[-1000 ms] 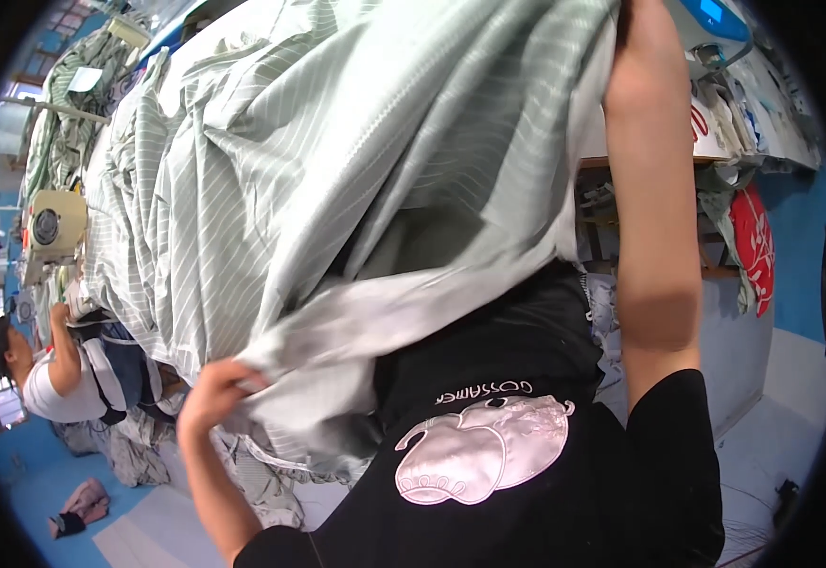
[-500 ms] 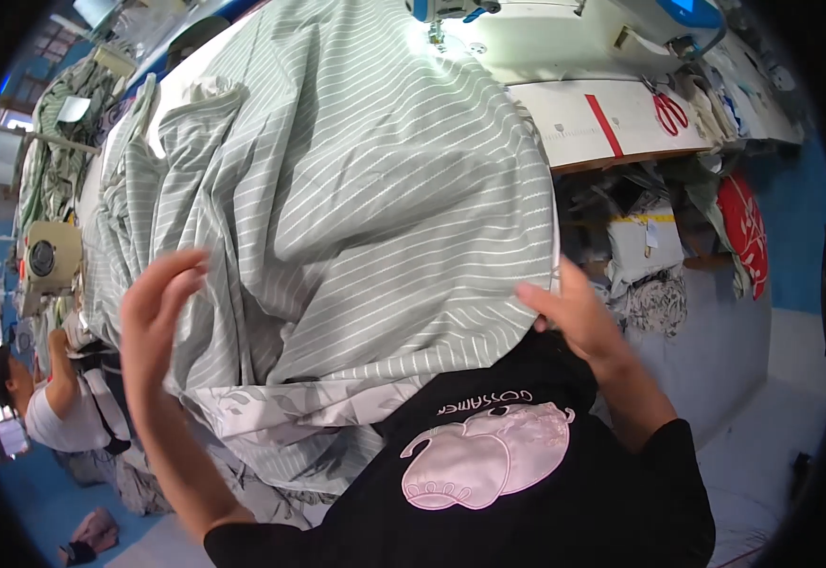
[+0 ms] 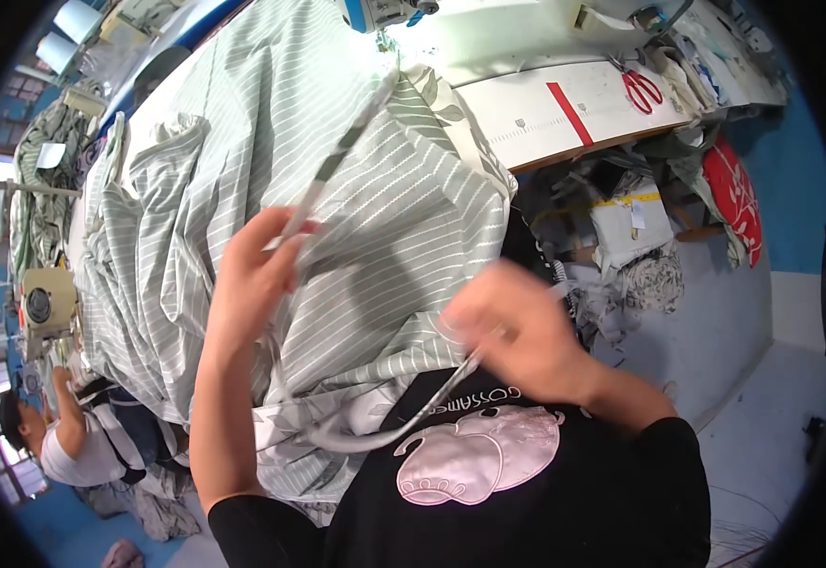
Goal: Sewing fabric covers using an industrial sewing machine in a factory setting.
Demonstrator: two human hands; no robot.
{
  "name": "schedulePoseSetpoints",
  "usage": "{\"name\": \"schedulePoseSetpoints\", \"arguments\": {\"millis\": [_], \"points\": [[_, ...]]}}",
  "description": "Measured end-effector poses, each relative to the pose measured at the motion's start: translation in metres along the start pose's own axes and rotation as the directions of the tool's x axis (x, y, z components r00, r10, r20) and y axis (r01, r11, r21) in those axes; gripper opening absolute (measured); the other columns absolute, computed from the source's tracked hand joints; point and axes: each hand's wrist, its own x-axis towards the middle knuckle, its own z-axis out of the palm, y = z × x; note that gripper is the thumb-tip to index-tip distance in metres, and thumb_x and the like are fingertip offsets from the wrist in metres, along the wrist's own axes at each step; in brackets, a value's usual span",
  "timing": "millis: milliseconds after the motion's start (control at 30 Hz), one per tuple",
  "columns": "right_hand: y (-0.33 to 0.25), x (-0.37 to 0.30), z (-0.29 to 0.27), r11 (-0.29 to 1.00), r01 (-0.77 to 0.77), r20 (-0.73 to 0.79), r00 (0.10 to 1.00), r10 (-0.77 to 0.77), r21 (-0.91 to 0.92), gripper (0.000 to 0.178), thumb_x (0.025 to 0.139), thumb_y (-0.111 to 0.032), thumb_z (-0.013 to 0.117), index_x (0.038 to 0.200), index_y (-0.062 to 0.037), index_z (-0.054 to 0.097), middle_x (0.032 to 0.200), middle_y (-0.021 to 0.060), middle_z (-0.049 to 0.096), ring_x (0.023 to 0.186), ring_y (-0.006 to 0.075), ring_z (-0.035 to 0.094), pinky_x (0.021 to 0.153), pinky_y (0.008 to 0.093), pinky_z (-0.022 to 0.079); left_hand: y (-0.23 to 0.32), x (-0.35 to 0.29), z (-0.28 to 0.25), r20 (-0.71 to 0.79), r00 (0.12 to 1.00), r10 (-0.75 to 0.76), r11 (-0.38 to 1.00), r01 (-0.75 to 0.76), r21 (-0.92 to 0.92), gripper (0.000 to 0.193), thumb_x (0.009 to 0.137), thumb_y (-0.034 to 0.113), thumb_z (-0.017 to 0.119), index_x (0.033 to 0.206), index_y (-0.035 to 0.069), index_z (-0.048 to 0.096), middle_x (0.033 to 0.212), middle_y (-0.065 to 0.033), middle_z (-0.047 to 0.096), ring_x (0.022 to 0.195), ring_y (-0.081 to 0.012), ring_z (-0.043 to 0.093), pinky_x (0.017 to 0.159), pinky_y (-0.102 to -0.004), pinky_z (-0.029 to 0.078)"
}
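Observation:
A narrow fabric strip [image 3: 342, 147], pale with dark patches, stretches from near the needle of a sewing machine [image 3: 375, 11] down to my left hand [image 3: 257, 270]. Thumb and fingers of that hand are closed on it. Below, the strip hangs in a loop and rises to my right hand [image 3: 517, 331], which is smeared by motion but appears closed on it. Under both hands spreads a large grey-green cloth with white stripes [image 3: 375, 246], reaching over the table edge toward me. Its leaf-printed side [image 3: 446, 109] shows near the needle.
Red-handled scissors [image 3: 642, 92] and a red tape strip [image 3: 569, 114] are on the white tabletop at right. Fabric bundles [image 3: 654, 279] hang below. A co-worker [image 3: 91, 431] sits at the left by another machine [image 3: 49, 301].
My left hand has moved right and gripped the strip, which now shows between my hands. My right hand has left the cloth's edge and moved left. The cloth's right edge has folded over near the needle.

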Motion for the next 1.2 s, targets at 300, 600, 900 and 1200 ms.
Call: {"name": "schedulePoseSetpoints", "arguments": {"millis": [300,600,900,1200], "points": [[0.065,0.013,0.041,0.555,-0.497,0.393,0.868,0.304,0.667,0.053,0.093,-0.021,0.073,0.136,0.0023,0.053,0.129,0.0104,0.063,0.118,0.0185,0.060,0.103,0.0359,0.047,-0.062,0.029,-0.063,-0.243,0.969,0.030,0.697,0.154,0.701,0.053,0.095,0.047,0.066,0.111,-0.004,0.062,0.104,-0.0320,0.067,0.099,-0.0508,0.063,0.083,-0.0513,0.051],[0.100,-0.045,0.051,0.782,-0.594,0.623,0.687,0.373,0.187,0.045,0.097,-0.020,0.070,0.136,-0.0016,0.056,0.124,0.0086,0.067,0.106,0.0183,0.066,0.090,0.0342,0.055,-0.099,0.078,-0.098,-0.321,0.895,0.310,0.649,0.048,0.759,0.062,0.091,0.051,0.068,0.127,0.001,0.063,0.116,-0.0289,0.067,0.108,-0.0457,0.064,0.092,-0.0480,0.050],[0.127,0.021,0.047,0.721,-0.267,0.000,0.938,0.347,0.639,0.042,0.098,-0.008,0.063,0.138,0.0012,0.052,0.128,0.0095,0.065,0.111,0.0157,0.064,0.102,0.0321,0.048,-0.095,0.049,-0.097,-0.319,0.864,0.389,0.619,0.011,0.785,0.046,0.091,0.030,0.070,0.128,0.003,0.065,0.121,-0.0216,0.069,0.109,-0.0392,0.066,0.093,-0.0420,0.051],[0.053,-0.049,0.028,0.464,-0.424,0.182,0.859,0.478,0.778,0.031,0.094,-0.002,0.066,0.124,0.0036,0.060,0.115,0.0052,0.070,0.104,0.0123,0.066,0.096,0.0303,0.051,-0.001,-0.090,0.045,-0.151,0.941,0.303,0.926,-0.253,0.279,0.024,0.086,0.003,0.075,0.109,0.000,0.070,0.083,-0.0105,0.065,0.070,-0.0162,0.063,0.064,-0.0288,0.051]]}}
